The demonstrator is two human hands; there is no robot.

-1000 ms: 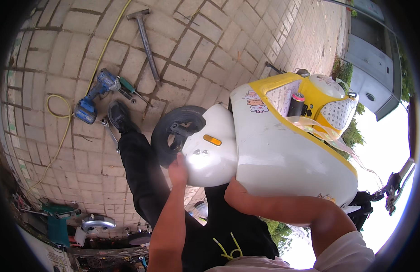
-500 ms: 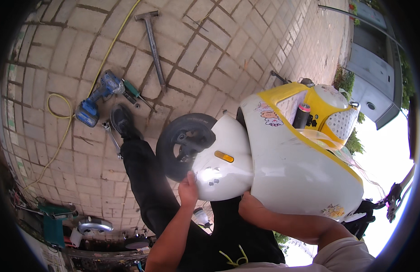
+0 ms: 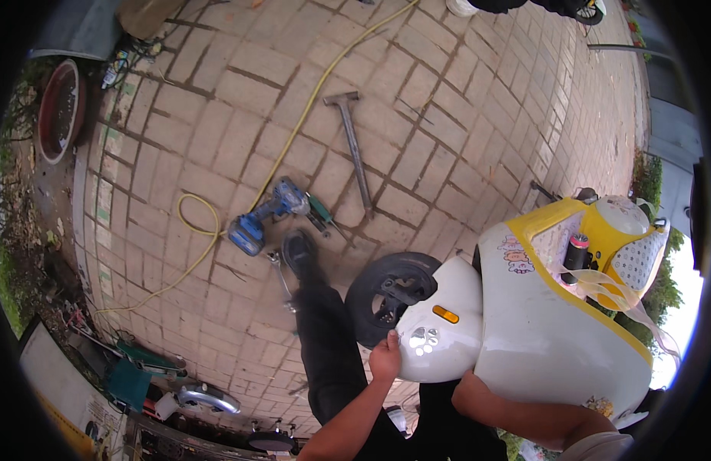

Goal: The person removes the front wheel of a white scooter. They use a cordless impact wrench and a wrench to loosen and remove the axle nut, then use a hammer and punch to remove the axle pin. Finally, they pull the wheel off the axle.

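Observation:
A white and yellow scooter (image 3: 558, 347) with stickers is at the lower right. My left hand (image 3: 385, 356) grips the lower left edge of its white front mudguard (image 3: 454, 353), beside the black front wheel (image 3: 368, 298) and below an orange reflector. My right hand (image 3: 471, 397) is closed at the lower seam between mudguard and larger body panel, fingertips hidden. My black-trousered leg and shoe (image 3: 300, 257) lie left of the wheel. Beyond the shoe lie a blue cordless power tool (image 3: 252, 230), green-handled screwdriver (image 3: 317, 205), wrench (image 3: 280, 277) and T-shaped metal bar (image 3: 353, 150).
A yellow hose (image 3: 286, 150) loops across the brick paving. A red-rimmed basin (image 3: 58, 111) sits at the left edge, tools and a green case (image 3: 129, 383) at lower left. Dark shapes and a small wheel (image 3: 590, 14) are at the top, a grey cabinet (image 3: 666, 127) at right.
The view has swung toward the upper left, so the scooter, hands and tools appear further right and lower. My hands stay at the same places on the scooter.

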